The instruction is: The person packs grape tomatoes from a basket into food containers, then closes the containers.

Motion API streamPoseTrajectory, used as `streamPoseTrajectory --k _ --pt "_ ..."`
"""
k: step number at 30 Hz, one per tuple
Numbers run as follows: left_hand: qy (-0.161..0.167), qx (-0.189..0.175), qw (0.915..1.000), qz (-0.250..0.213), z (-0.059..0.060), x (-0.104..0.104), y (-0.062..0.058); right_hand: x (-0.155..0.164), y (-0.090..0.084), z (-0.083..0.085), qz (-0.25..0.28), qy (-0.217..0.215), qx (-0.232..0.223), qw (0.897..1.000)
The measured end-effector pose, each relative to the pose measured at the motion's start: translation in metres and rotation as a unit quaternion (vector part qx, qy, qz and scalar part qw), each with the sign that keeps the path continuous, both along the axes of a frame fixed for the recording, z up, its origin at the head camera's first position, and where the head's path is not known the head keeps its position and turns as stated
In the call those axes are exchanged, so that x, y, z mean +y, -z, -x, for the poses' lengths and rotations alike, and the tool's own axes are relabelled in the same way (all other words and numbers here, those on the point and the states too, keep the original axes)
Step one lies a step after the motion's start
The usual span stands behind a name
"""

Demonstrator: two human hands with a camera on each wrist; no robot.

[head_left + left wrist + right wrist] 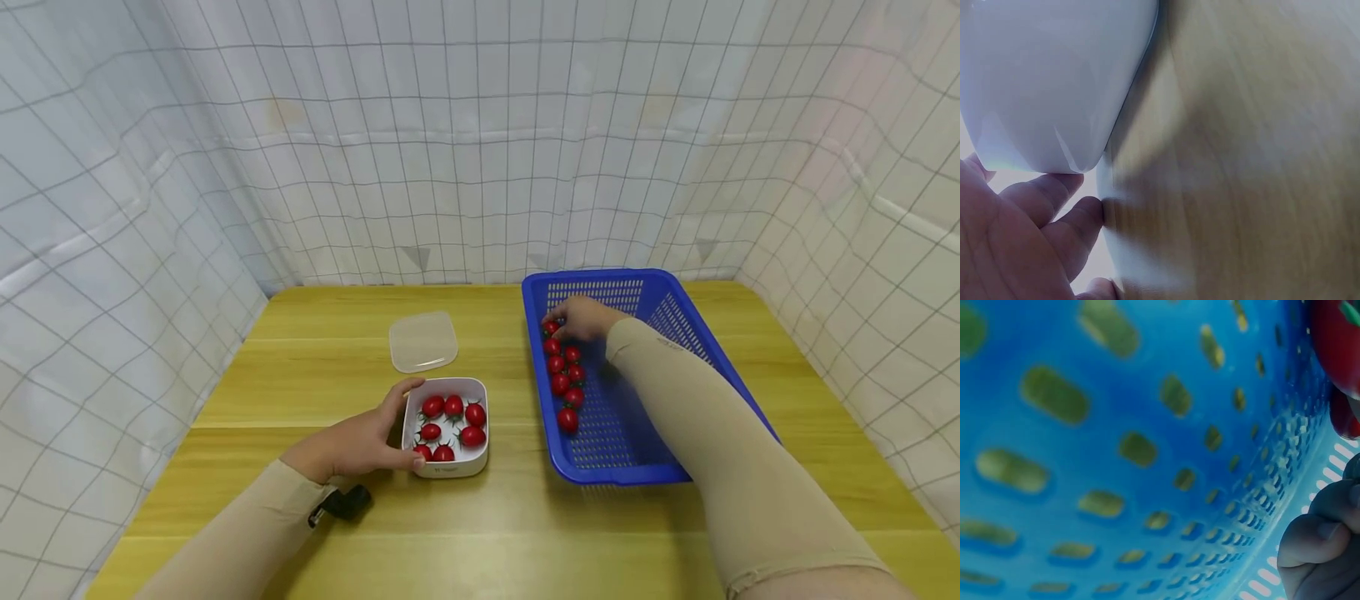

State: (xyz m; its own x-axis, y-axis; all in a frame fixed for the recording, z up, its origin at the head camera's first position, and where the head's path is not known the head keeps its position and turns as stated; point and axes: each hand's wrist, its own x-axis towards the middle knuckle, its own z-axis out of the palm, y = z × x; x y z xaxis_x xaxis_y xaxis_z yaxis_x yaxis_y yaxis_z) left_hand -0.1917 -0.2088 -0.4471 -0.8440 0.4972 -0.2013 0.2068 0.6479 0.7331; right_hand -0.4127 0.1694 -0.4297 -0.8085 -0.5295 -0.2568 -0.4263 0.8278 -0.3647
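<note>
My left hand point(360, 442) holds the near-left side of a square white container point(450, 469), thumb on the front wall and fingers at the back corner. Several red cherry tomatoes point(472, 437) with green stems lie inside it. In the left wrist view, fingertips touch the glossy container wall point(1054, 81). Deep in a blue plastic basket point(622, 477), my right hand point(588, 318) pinches a cherry tomato point(551, 328) by the far left wall. More cherry tomatoes point(567, 419) line that wall. In the right wrist view, curled fingers point(1313, 540) show below tomatoes point(1338, 347).
A translucent square lid point(423, 342) lies flat on the wooden table point(315, 350), behind the white container. Checked white curtains point(480, 150) hang around the back and sides. A small black device point(348, 503) is at the left wrist.
</note>
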Motion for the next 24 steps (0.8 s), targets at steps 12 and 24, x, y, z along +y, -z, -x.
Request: streamPoseTrajectory --k 12,24 --pt "0.005 -0.002 1.0000 -0.004 -0.003 -0.005 0.005 -0.001 -0.015 -0.006 -0.002 -0.013 0.011 1.000" --pt "0.004 -0.006 1.0000 -0.003 0.003 -0.003 0.000 0.005 -0.087 -0.030 0.034 -0.023 0.051 0.998"
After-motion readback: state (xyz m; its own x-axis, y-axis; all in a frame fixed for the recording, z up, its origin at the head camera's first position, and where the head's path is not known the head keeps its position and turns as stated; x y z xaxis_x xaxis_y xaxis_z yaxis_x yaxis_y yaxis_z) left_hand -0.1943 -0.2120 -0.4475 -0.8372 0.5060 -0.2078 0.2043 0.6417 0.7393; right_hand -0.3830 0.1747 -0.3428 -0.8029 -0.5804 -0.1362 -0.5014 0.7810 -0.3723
